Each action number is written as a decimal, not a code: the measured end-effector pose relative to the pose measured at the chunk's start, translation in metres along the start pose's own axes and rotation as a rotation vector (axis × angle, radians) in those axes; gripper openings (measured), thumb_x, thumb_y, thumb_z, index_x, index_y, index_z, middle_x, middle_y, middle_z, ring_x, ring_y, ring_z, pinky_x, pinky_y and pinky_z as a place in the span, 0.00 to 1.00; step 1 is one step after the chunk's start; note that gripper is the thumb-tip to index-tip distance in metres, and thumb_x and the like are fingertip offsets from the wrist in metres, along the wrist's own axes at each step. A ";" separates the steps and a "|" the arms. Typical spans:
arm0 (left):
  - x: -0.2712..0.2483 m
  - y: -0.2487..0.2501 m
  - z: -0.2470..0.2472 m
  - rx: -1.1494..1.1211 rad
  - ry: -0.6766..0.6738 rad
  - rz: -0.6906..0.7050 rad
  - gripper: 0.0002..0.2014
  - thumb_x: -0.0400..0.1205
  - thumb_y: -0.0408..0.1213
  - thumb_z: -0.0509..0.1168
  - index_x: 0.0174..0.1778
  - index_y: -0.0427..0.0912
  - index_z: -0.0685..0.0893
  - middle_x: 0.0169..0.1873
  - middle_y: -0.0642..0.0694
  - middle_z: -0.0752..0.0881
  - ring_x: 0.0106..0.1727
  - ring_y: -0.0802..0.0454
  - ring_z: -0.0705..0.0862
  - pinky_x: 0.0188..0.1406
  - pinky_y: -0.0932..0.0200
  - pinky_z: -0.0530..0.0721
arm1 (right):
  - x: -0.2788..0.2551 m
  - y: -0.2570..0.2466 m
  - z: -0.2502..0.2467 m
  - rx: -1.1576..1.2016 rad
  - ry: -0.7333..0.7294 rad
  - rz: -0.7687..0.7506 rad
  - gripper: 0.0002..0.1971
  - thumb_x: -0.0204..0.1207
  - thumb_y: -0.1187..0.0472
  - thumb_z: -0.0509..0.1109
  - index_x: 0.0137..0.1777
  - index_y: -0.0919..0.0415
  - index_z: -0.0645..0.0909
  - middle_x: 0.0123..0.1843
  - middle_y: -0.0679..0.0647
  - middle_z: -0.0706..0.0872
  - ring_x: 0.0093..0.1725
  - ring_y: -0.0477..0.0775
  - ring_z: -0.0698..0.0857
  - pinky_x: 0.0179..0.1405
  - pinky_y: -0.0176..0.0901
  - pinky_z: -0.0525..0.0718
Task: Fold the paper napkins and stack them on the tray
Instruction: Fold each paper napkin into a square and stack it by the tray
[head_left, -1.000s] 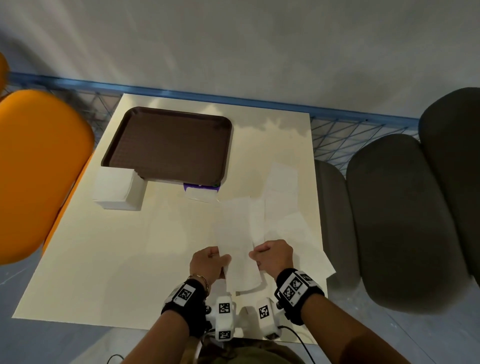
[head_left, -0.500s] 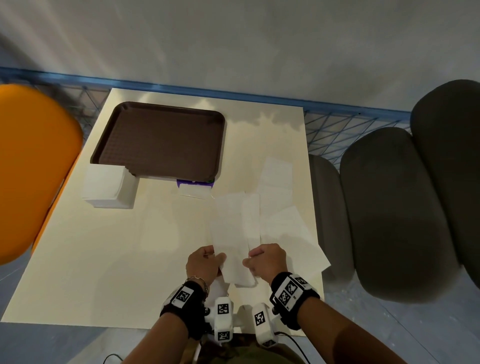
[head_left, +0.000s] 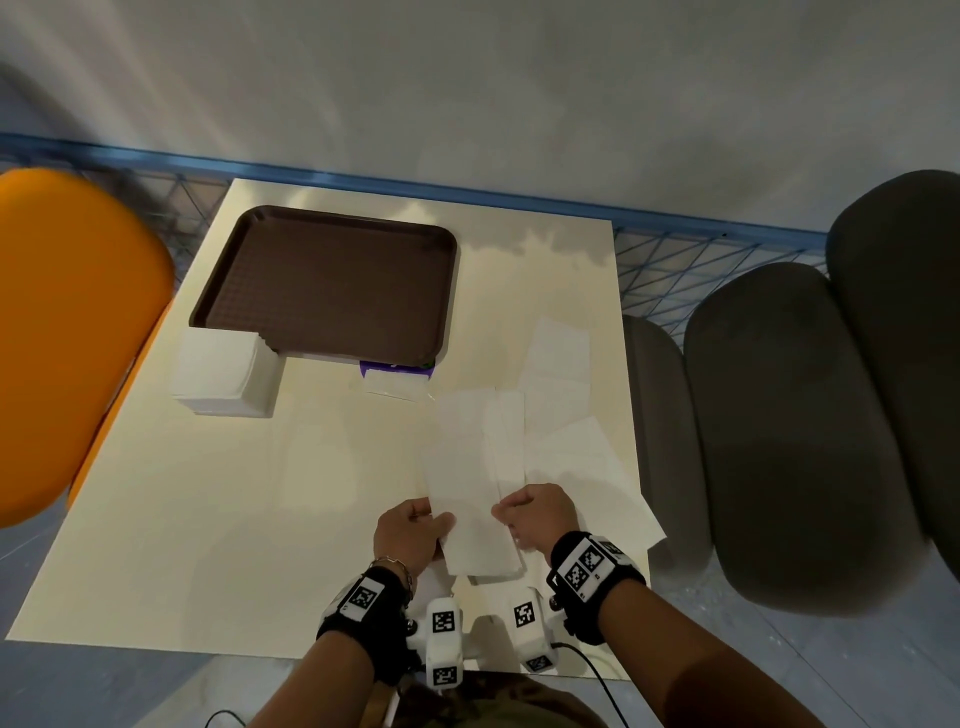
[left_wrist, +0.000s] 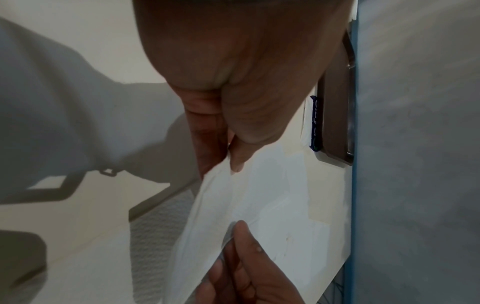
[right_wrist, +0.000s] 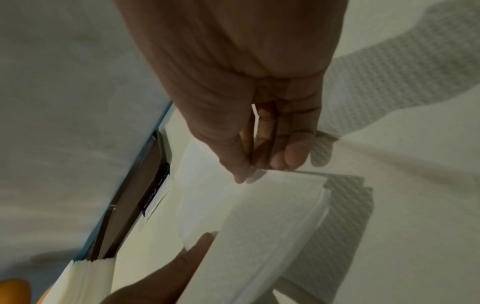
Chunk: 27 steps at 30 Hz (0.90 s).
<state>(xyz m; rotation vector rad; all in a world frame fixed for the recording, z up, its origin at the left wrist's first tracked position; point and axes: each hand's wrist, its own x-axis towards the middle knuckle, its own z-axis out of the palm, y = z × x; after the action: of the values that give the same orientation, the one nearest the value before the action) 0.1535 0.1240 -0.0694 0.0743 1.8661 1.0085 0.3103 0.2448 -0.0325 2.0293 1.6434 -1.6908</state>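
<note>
Left hand (head_left: 410, 530) pinches napkin (head_left: 470, 499) edge, right hand (head_left: 537, 512) pinches opposite edge; risks: thin paper tears under tension; uneven pull skews fold; loose napkins (head_left: 566, 415) underneath drag along.

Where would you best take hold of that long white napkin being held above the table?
Take the napkin at its near end, one grip on each long edge, coming in from the sides as the left hand and right hand do. It is a thin, limp strip, so pinching both edges thumb over fingers probably keeps it flat for folding. One central grip would likely let it sag.
</note>
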 end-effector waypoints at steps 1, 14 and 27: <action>-0.001 0.000 0.000 -0.006 -0.003 -0.001 0.07 0.77 0.30 0.79 0.49 0.42 0.93 0.39 0.44 0.96 0.44 0.39 0.95 0.47 0.40 0.95 | 0.001 -0.001 -0.001 0.002 -0.005 0.000 0.07 0.72 0.61 0.85 0.45 0.61 0.91 0.36 0.56 0.93 0.31 0.53 0.89 0.41 0.49 0.95; -0.006 0.006 -0.003 0.021 0.002 -0.022 0.11 0.74 0.39 0.80 0.51 0.48 0.93 0.38 0.51 0.96 0.45 0.45 0.95 0.52 0.41 0.94 | -0.004 -0.002 -0.006 0.111 -0.119 -0.006 0.20 0.67 0.76 0.82 0.58 0.65 0.87 0.51 0.62 0.94 0.49 0.60 0.94 0.52 0.53 0.96; -0.019 0.019 -0.013 0.089 0.055 0.000 0.21 0.68 0.54 0.83 0.53 0.50 0.91 0.43 0.54 0.94 0.47 0.45 0.94 0.57 0.44 0.93 | -0.005 -0.034 -0.015 0.121 -0.296 -0.082 0.12 0.82 0.67 0.78 0.63 0.68 0.89 0.50 0.54 0.93 0.42 0.46 0.91 0.37 0.35 0.88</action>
<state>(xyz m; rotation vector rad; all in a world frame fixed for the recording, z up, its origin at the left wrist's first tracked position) 0.1467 0.1198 -0.0407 0.1002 1.9608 0.9359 0.2974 0.2651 -0.0040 1.6719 1.5795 -2.0463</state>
